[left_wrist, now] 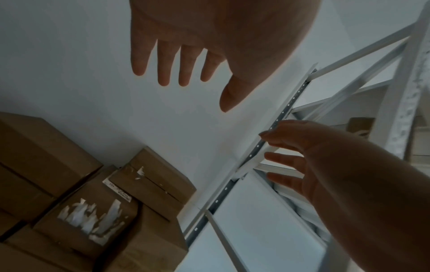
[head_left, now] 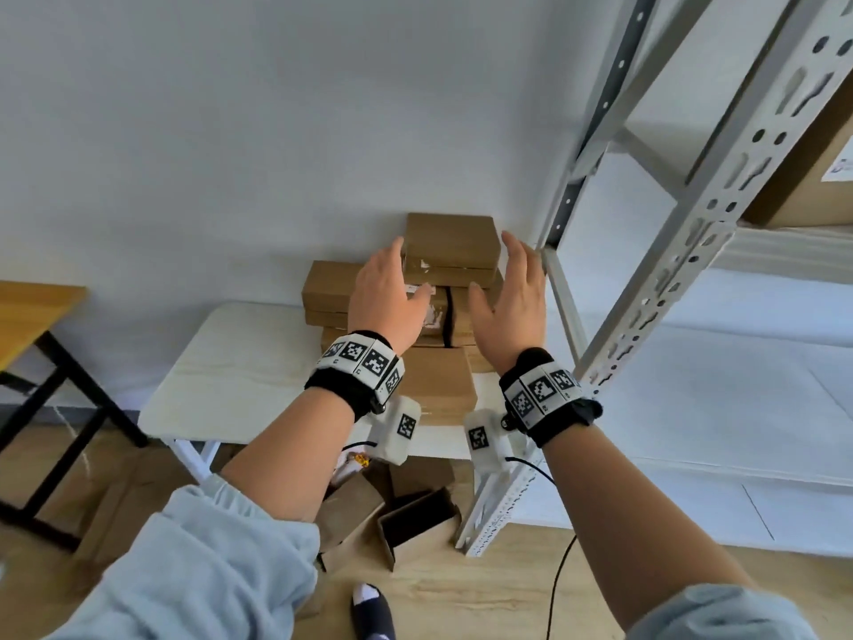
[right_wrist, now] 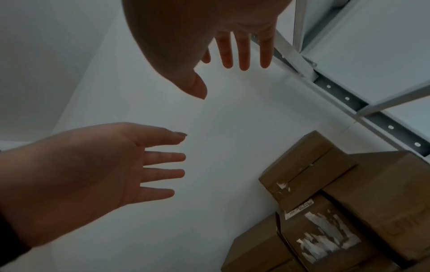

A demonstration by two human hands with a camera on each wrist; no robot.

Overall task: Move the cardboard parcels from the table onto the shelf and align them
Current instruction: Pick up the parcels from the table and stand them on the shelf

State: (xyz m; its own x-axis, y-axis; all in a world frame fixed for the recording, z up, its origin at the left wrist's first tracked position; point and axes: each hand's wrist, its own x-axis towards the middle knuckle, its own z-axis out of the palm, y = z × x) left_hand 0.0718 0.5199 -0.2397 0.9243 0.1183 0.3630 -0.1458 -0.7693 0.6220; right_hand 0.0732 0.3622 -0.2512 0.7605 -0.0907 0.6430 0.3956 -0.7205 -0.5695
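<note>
Several brown cardboard parcels lie piled on the white table (head_left: 231,362) against the wall. The top parcel (head_left: 450,242) (left_wrist: 158,176) (right_wrist: 307,165) sits at the back of the pile. Below it is a parcel with a torn white label (left_wrist: 88,217) (right_wrist: 325,239). My left hand (head_left: 387,293) (left_wrist: 186,64) hovers at the top parcel's left side with its fingers straight and spread. At its right side my right hand (head_left: 507,288) (right_wrist: 232,51) is held the same way. Both wrist views show the palms empty and clear of the cardboard. The white metal shelf rack (head_left: 646,293) stands just right of the pile.
One cardboard parcel (head_left: 812,168) sits on an upper shelf at the far right. A wooden desk (head_left: 32,316) with black legs stands to the left. Opened cardboard boxes (head_left: 415,519) lie on the floor under the table, beside a black cable (head_left: 558,570).
</note>
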